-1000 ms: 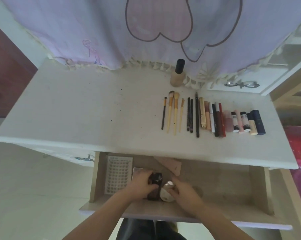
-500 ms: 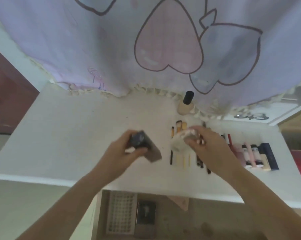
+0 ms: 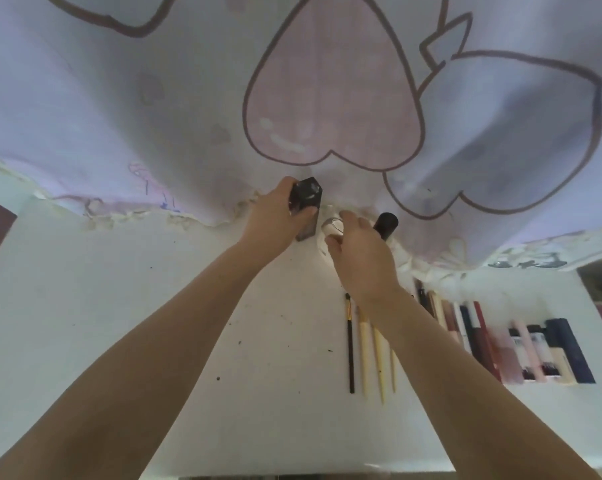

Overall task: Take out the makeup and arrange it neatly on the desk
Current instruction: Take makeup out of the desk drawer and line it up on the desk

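Hands reach together to the far edge of the desk [image 3: 126,306], seen from the head camera I am watching through. Going left to right: my left hand [image 3: 275,220] grips a dark, faceted bottle [image 3: 306,206], fingers and thumb curled round it, holding it upright with its base at or just above the surface beside the curtain hem. Just right of it, my right hand [image 3: 358,258] curls its fingers over a small pale round container [image 3: 331,227], mostly hidden, so I cannot tell its exact shape. Just beyond that hand stands a beige bottle with a black cap [image 3: 385,225], upright against the far edge.

Further right, toward the desk's right side, a neat row already lies flat and parallel: four brushes [image 3: 365,351] with black and cream handles, then pencils and slim tubes [image 3: 466,327], then short lipstick-like tubes ending in a navy one [image 3: 569,351]. That end is blurred.

My judgement: most of the makeup is out and arranged, and these two pieces are being set down along the back edge. Letting go and straightening them is left; whether more remains to fetch I cannot see.

The desk is white, speckled with small dark marks. A lilac curtain [image 3: 154,98] printed with a pink heart and a bluish heart hangs over its far edge, with a frilled cream hem.
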Motion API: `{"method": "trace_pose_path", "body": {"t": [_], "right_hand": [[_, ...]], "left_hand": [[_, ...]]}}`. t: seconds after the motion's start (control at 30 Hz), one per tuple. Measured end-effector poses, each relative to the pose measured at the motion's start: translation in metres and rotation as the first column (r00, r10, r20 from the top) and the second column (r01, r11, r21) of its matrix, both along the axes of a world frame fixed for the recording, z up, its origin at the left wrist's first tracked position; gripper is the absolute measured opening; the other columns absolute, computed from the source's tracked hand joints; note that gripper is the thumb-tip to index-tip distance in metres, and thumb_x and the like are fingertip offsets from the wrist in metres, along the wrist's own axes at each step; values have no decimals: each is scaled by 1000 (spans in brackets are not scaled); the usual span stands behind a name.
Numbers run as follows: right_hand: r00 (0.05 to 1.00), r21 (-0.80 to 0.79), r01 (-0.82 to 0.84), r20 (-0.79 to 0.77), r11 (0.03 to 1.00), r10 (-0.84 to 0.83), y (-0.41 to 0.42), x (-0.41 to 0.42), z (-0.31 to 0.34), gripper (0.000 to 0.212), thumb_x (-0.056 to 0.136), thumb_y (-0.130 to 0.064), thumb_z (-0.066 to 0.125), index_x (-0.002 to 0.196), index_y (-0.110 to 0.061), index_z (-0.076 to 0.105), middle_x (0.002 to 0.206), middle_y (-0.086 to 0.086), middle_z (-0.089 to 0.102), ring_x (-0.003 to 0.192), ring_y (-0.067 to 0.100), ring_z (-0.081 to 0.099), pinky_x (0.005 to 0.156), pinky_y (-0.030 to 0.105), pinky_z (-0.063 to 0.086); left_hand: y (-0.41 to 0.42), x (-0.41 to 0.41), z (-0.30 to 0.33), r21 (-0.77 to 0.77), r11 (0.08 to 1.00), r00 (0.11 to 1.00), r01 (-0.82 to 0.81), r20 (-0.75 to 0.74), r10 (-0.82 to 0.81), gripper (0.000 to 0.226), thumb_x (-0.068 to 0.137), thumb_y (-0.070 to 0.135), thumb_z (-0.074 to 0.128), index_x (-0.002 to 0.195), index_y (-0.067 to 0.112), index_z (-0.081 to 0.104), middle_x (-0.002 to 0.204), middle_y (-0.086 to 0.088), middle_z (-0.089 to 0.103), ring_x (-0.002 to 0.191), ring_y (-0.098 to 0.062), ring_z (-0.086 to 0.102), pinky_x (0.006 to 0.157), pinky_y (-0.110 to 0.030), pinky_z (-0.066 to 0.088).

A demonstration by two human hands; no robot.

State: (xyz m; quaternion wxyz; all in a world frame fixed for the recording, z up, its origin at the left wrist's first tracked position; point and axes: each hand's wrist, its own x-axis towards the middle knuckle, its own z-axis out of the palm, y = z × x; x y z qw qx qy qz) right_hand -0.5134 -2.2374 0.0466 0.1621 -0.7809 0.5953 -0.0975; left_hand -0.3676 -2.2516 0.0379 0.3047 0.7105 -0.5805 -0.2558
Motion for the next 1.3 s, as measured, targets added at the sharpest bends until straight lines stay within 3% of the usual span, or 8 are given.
{"method": "trace_pose_path", "body": {"t": [0.17,0.3,0.47,0.67,0.83,0.97,1.17,1.3], "right_hand": [[988,-105,-75,127,992,88,30,-19,31,50,94,-31,52,140,-18,36,135,2,45,116,18,51,85,28,47],[888,-223,-327,260,918,379,114,-72,46,32,94,-30,44,119,-17,60,106,-5,65,89,4,61,78,17,51],[845,574,-448,22,685,534,230,-139,-33,38,96,-45,28,120,-29,53,124,-8,56,108,8,55,89,21,42],[944,507,-172,-160,845,288,248,-162,-141,55,93,-19,48,145,-14,31,144,13,34,126,32,43,96,37,45],[968,440,36,-240,897,79,235,-137,-174,45,95,-26,43,139,-17,38,142,12,37,130,33,37,101,40,39],[954,409,56,-292,911,72,236,-134,-177,49,94,-39,46,136,-16,38,139,12,40,127,30,39,96,38,38],[981,530,-139,-42,837,190,263,-165,-141,30,91,-45,49,112,-26,59,110,-4,68,100,18,64,83,33,51],[967,553,-240,62,798,248,247,-181,-55,9,88,-31,59,92,-35,52,84,-16,61,81,1,58,61,13,40]], "left_hand": [[21,2,9,-40,995,982,-91,-168,83,47,85,26,67,125,16,44,113,2,58,99,-9,56,85,-22,44],[123,-8,20,-271,952,980,-139,-173,94,10,93,17,53,101,21,50,81,13,55,72,-6,57,64,-13,47],[307,-62,-34,71,974,951,215,-244,-192,11,86,35,45,85,43,51,69,18,55,62,-2,52,58,-16,41],[347,-101,-130,467,862,928,199,194,-319,58,92,37,32,147,20,25,150,-2,29,136,-18,32,111,-28,27],[330,-115,-152,620,784,768,35,485,-418,63,94,13,40,149,9,11,159,-7,3,147,-23,-4,117,-44,-8],[338,-118,-155,531,847,770,-29,553,-320,43,94,13,42,135,10,32,144,-10,36,139,-27,25,117,-47,1],[344,-97,-101,562,794,901,233,182,-394,28,92,21,53,118,12,55,119,-5,54,112,-21,49,91,-27,37],[347,-65,-38,397,901,977,176,-183,-111,13,87,15,62,99,20,66,93,10,65,89,-6,60,81,-21,47]]}}
